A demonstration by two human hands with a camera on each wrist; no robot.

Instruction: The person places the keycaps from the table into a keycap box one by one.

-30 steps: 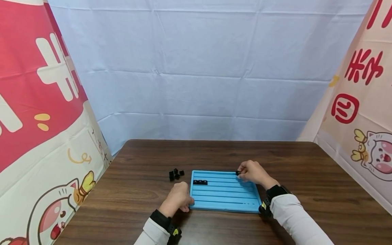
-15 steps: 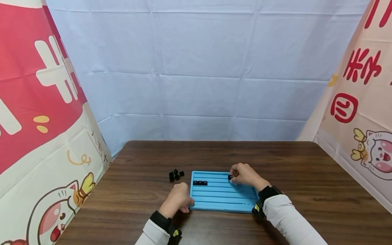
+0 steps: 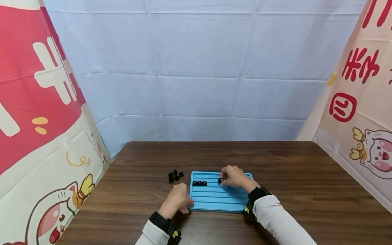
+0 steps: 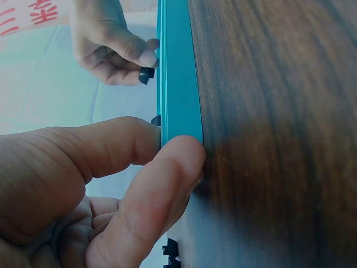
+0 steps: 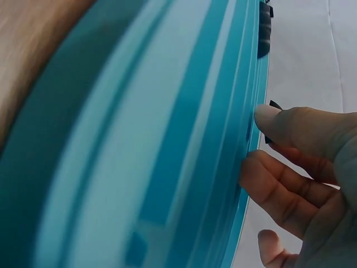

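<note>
A blue ridged tray [image 3: 218, 200] lies on the table in the head view. At its left edge, near the front corner, my left hand [image 3: 178, 198] pinches the tray wall [image 4: 181, 84] between thumb and finger. My right hand [image 3: 235, 177], above the tray's upper middle, holds a small black keycap [image 3: 220, 181] by its fingertips; the left wrist view shows this keycap [image 4: 146, 75] from the side. A short row of black keycaps [image 3: 199, 183] sits in an upper groove at the tray's left. In the right wrist view the fingers largely cover the held keycap.
Several loose black keycaps [image 3: 175, 176] lie on the brown wooden table [image 3: 137, 190], left of the tray's far corner. A pale blue cloth [image 3: 196, 85] hangs behind the table. Printed cloths flank it on both sides.
My right hand has moved left across the tray with the keycap, from near the far right corner toward the row. The left hand stays on the tray's edge.
</note>
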